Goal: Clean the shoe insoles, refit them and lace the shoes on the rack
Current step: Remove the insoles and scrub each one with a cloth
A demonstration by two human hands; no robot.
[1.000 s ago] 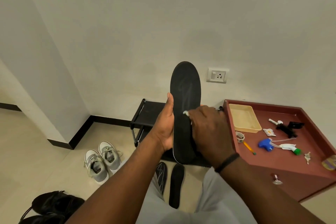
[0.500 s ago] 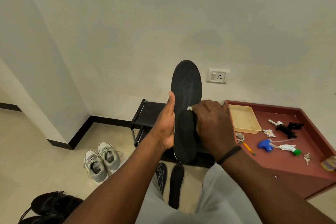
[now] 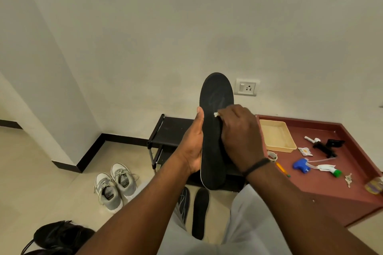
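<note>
- Head view, looking down past two bare forearms: behind the grip stands a low black shoe rack (image 3: 172, 130) against the wall, and out to the right of it a red-brown cabinet top (image 3: 323, 184) carrying a beige tray (image 3: 277, 135), a blue-headed spray nozzle (image 3: 300, 165) and other small items.
- Below and left of the grip, a pair of grey-and-white sneakers (image 3: 115, 184) sits on the floor; a dark shoe (image 3: 62, 234) lies lower still, at the bottom left.
- Directly beneath the grip, two more dark insoles (image 3: 200, 211) lie flat on the floor between the person's knees, probably awaiting or past their cleaning; which, I cannot tell.
- At the centre, a black insole (image 3: 215, 97) is held upright, toe end up, heel end down, its broad face turned toward the camera, likely so the whole surface is open for wiping.
- Its surface is matte black with a faint embossed mark near the toe and a pale thin edge along the lower left side.
- Left hand (image 3: 193, 149) clasps the insole's left edge from behind, thumb lying up along the rim, bracing it against the rubbing.
- Right hand (image 3: 238, 136) curls closed over a small white wipe (image 3: 216, 114), pressing it on the insole's middle, just above the left thumb's tip.
</note>
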